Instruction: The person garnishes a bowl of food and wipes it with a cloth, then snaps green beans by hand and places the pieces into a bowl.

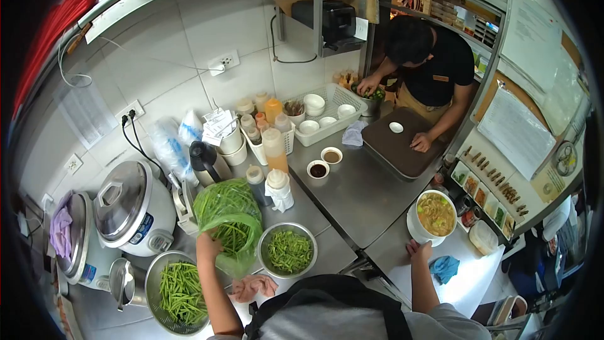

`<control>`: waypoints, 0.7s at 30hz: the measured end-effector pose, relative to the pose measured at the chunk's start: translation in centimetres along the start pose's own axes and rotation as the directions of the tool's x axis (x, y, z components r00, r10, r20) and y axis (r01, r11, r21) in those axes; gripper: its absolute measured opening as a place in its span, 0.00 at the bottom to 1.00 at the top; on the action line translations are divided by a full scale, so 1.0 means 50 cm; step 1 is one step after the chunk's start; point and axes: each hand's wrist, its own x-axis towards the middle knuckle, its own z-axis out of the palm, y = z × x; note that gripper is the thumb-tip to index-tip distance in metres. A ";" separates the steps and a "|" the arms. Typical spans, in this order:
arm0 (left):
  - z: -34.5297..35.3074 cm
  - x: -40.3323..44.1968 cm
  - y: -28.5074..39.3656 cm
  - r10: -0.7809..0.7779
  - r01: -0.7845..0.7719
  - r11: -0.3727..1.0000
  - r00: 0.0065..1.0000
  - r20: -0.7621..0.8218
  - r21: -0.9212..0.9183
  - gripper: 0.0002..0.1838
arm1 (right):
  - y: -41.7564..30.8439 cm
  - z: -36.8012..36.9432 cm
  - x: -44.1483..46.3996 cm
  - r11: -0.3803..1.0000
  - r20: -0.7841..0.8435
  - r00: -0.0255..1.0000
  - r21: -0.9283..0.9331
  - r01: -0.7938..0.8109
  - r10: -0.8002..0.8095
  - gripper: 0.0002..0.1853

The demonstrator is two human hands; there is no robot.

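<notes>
My left hand (pixel 209 249) is at the mouth of a green plastic bag (pixel 229 204) full of long green vegetables, its fingers partly hidden inside the bag's edge. A perforated metal colander (pixel 151 289) of cut green beans (pixel 182 289) stands to its left. Right of the bag is a steel bowl (pixel 262 239) with chopped greens (pixel 289 252). My right hand (pixel 418 250) is beside the lower edge of a white bowl (pixel 433 237) of soup with yellow-green pieces; whether its fingers grip the rim is unclear.
Rice cookers (pixel 132 208) line the left. Squeeze bottles (pixel 274 151), sauce cups (pixel 318 169) and a white basket (pixel 349 119) stand behind. Across the counter a person (pixel 437 66) leans over a brown tray (pixel 390 145). A blue cloth (pixel 445 269) and pink cloth (pixel 253 286) lie nearby.
</notes>
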 end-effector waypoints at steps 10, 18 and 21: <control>0.011 -0.048 0.013 0.214 -0.213 0.977 0.973 0.086 -0.026 0.21 | 0.032 -0.020 0.045 0.980 0.108 0.979 -0.084 0.180 -0.170 0.15; 0.003 -0.078 0.070 0.263 -0.255 0.965 0.940 0.220 -0.061 0.20 | 0.062 0.028 0.001 0.991 0.156 0.982 -0.067 0.117 -0.105 0.13; 0.004 -0.084 0.072 0.271 -0.267 0.963 0.937 0.219 -0.046 0.18 | 0.072 0.060 -0.032 0.999 0.148 0.989 -0.049 0.013 -0.005 0.13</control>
